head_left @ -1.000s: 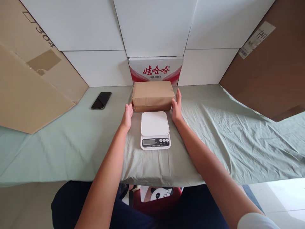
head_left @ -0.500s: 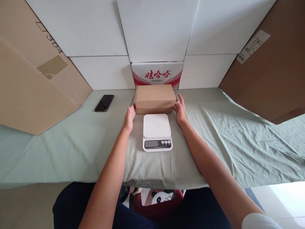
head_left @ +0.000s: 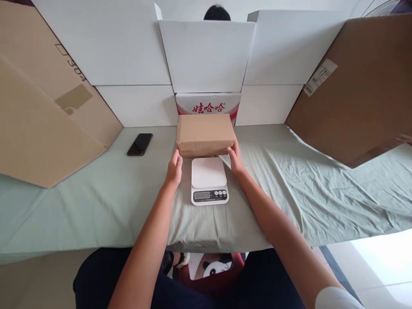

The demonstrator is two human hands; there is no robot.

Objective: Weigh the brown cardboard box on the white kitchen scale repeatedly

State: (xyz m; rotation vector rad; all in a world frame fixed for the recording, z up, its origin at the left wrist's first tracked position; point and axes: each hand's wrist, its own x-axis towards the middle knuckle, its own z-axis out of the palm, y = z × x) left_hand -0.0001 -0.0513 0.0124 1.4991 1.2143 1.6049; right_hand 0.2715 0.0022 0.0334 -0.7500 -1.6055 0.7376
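Note:
A brown cardboard box [head_left: 206,134] sits just behind a white kitchen scale [head_left: 208,180] on the green cloth. My left hand [head_left: 174,167] grips the box at its lower left corner. My right hand [head_left: 236,159] grips its lower right corner, fingers tucked under the front edge. The box's front edge looks slightly raised toward me, over the back of the scale. The scale's platform is bare and its display faces me.
A black phone [head_left: 139,143] lies to the left on the cloth-covered table [head_left: 289,193]. A red and white carton [head_left: 208,105] stands behind the box. White boxes [head_left: 206,56] wall the back; brown cardboard panels [head_left: 38,124] lean at both sides. A person's head [head_left: 217,13] shows behind.
Both hands have moved in from the box's sides to its lower front corners and taken hold. The box has come slightly toward me. The view has tilted up.

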